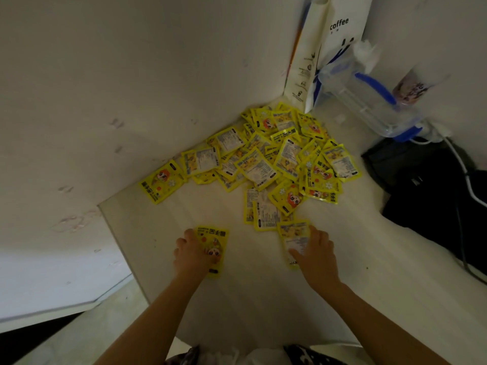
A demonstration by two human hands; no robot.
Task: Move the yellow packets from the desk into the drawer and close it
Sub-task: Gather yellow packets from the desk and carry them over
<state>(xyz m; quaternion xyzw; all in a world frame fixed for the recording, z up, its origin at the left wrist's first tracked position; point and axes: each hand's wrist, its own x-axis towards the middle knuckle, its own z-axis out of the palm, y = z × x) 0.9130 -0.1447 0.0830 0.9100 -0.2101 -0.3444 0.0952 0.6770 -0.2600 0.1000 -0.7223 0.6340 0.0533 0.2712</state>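
Observation:
A heap of several yellow packets (266, 159) lies on the white desk (237, 299), piled toward the back corner by the wall. My left hand (193, 255) rests on one yellow packet (214, 242) at the desk's near left, fingers curled over its left edge. My right hand (317, 255) presses on another yellow packet (293, 237) just below the heap, thumb across its face. Both packets lie flat on the desk. No drawer is visible.
A white coffee paper bag (326, 48) leans in the back corner. Beside it sit a clear plastic jug with blue handle (374, 101) and a cup (413, 85). A black bag (432, 185) with a white cable fills the desk's right side. The desk's left edge drops to the floor.

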